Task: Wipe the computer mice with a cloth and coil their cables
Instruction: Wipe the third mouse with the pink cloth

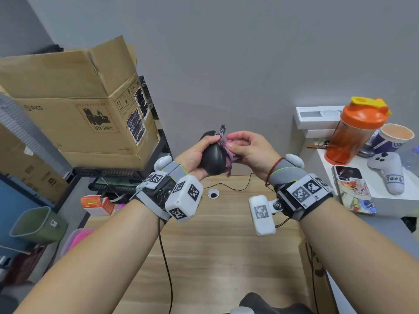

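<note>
Forearms wearing marker-tagged wrist trackers reach out above a wooden desk (226,245), where the left hand (195,152) grips a glossy black mouse (213,159) held upright in the air, while the right hand (247,152), just beside it, pinches a pinkish woven cloth (224,148) against the mouse's side.

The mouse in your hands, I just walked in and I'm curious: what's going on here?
A person is cleaning a black computer mouse. The left hand grips it, held up above the wooden desk, while the right hand pinches a pinkish cloth against its side. A thin dark cable trails loose across the desk behind, not coiled. An orange shaker bottle and a phone sit on the right.
</note>
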`<state>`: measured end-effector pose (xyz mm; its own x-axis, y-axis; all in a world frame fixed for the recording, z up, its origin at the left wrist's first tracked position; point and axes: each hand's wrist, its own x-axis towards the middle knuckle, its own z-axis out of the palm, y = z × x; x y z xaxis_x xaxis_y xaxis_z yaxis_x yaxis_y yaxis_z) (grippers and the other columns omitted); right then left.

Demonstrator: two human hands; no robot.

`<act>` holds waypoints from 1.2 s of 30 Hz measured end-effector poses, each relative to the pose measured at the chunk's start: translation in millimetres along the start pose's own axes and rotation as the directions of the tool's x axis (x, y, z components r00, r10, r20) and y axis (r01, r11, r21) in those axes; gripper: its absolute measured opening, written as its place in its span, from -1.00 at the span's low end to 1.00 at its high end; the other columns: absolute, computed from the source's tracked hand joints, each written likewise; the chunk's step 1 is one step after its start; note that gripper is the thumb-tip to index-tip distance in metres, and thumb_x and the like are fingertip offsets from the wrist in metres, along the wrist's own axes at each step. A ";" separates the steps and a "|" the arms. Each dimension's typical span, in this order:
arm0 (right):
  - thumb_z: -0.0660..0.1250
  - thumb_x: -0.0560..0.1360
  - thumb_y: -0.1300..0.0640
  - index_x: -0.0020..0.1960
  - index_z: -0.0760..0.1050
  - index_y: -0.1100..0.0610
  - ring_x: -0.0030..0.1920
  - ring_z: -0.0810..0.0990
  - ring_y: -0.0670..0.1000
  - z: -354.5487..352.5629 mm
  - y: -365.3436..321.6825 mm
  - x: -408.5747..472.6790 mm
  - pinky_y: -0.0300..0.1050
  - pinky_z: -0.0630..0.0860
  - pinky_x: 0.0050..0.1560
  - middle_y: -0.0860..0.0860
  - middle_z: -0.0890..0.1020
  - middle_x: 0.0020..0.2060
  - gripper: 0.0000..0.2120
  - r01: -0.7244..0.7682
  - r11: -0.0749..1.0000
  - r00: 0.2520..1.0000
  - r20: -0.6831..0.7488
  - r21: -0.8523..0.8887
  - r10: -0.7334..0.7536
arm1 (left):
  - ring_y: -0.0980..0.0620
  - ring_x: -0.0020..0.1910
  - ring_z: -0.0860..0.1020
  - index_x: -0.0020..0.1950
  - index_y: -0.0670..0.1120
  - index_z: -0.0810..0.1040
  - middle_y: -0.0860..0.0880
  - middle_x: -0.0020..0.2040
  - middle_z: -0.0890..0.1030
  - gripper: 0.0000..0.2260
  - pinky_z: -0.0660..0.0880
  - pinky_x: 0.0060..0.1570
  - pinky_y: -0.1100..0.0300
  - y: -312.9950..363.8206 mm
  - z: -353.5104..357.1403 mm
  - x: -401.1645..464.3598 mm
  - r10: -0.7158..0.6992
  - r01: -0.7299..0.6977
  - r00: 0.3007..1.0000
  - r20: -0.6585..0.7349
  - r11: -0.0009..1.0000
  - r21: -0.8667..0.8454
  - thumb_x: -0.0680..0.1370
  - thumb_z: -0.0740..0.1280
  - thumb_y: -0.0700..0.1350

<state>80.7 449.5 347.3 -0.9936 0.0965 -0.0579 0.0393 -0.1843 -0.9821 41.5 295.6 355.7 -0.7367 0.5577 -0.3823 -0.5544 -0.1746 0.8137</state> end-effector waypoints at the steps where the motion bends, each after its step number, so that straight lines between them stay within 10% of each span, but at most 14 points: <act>1: 0.31 0.53 0.40 0.05 0.50 0.20 -0.31 0.57 -0.06 2.6 1.2 -0.9 -0.19 0.58 -0.29 0.08 0.57 -0.21 -0.83 -0.005 1.000 0.999 0.038 -0.001 0.005 | -0.12 -0.04 0.64 0.25 -0.14 0.55 -0.17 0.07 0.64 -0.67 0.53 0.14 -0.17 -1.0 0.0 1.5 -0.002 0.002 1.000 -0.003 1.000 0.016 0.59 0.32 0.03; 14: 0.37 0.47 0.43 0.16 0.52 0.26 -0.09 0.60 0.04 -7.2 -3.6 0.2 -0.10 0.62 -0.05 0.21 0.62 0.01 -0.71 0.110 0.992 0.991 -0.064 -0.068 -0.114 | -0.10 -0.13 0.71 0.16 -0.17 0.61 -0.15 -0.02 0.71 -0.58 0.63 -0.15 -0.02 -5.3 -18.2 8.5 -0.013 0.020 0.992 -0.123 0.998 0.056 0.45 0.50 0.09; 22: 0.55 0.35 0.29 -0.10 0.63 0.03 -0.09 0.67 -0.03 -5.2 -6.9 -7.2 -0.18 0.57 0.09 -0.01 0.69 -0.07 -0.78 0.283 0.850 0.953 0.227 -0.445 -0.199 | -0.16 0.09 0.66 0.25 -0.25 0.58 -0.24 0.17 0.65 -0.56 0.64 -0.03 -0.09 0.0 -20.5 7.9 0.019 -0.022 0.998 -0.063 0.999 -0.045 0.57 0.36 0.07; 28: 0.48 0.40 0.25 0.00 0.59 0.00 -0.15 0.63 -0.02 -6.7 -10.8 7.0 0.01 0.59 0.09 -0.04 0.65 -0.17 -0.76 0.207 0.796 0.944 -0.099 -0.569 -0.316 | -0.14 0.06 0.65 0.16 -0.19 0.60 -0.17 0.06 0.68 -0.60 0.54 0.20 -0.14 -7.2 -18.4 5.0 0.011 -0.010 1.000 0.015 1.000 -0.026 0.50 0.36 0.09; 36: 0.52 0.36 0.23 -0.15 0.64 -0.08 0.00 0.65 -0.11 8.5 -11.6 -12.9 -0.02 0.55 0.19 -0.06 0.71 -0.07 -0.78 0.315 0.727 0.944 0.279 -0.610 -0.175 | -0.24 0.15 0.60 0.32 -0.27 0.45 -0.30 0.26 0.56 -0.56 0.51 0.13 -0.25 -6.9 -27.4 4.9 0.051 -0.048 0.999 0.012 0.985 -0.165 0.68 0.08 0.06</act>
<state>92.1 442.1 361.0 -0.9745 -0.1495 0.1676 -0.2204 0.4930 -0.8417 31.1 277.3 336.2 -0.7591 0.5578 -0.3355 -0.5749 -0.3330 0.7474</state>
